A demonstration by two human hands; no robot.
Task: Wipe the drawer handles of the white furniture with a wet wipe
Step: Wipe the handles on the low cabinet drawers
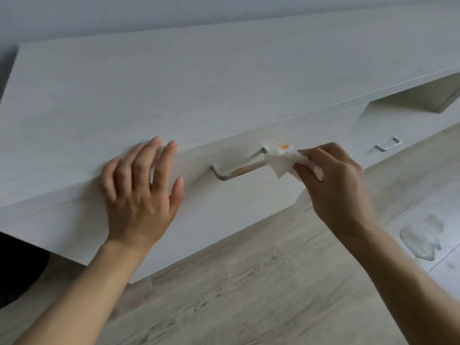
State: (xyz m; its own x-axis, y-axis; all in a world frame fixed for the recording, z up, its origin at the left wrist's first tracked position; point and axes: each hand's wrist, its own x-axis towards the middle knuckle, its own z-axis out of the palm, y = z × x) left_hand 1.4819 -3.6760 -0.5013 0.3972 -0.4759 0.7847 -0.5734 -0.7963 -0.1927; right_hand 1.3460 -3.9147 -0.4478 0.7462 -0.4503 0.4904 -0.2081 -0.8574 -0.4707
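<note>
A long low white cabinet [174, 90] runs across the view. On its drawer front sits a metal bar handle [236, 170] with an orange-brown smear along the bar. My right hand [333, 183] pinches a white wet wipe [281, 160] against the right end of that handle; the wipe carries an orange stain. My left hand [139, 192] lies flat with spread fingers on the cabinet's top front edge, left of the handle. Further right, a second, smaller metal handle [388, 144] shows on another drawer.
Pale wood-look floor [249, 282] lies below the cabinet. A wet patch or crumpled clear film [420, 237] lies on the floor at right. A dark object [17, 270] sits at the left edge. An open niche [423, 95] is under the cabinet top at right.
</note>
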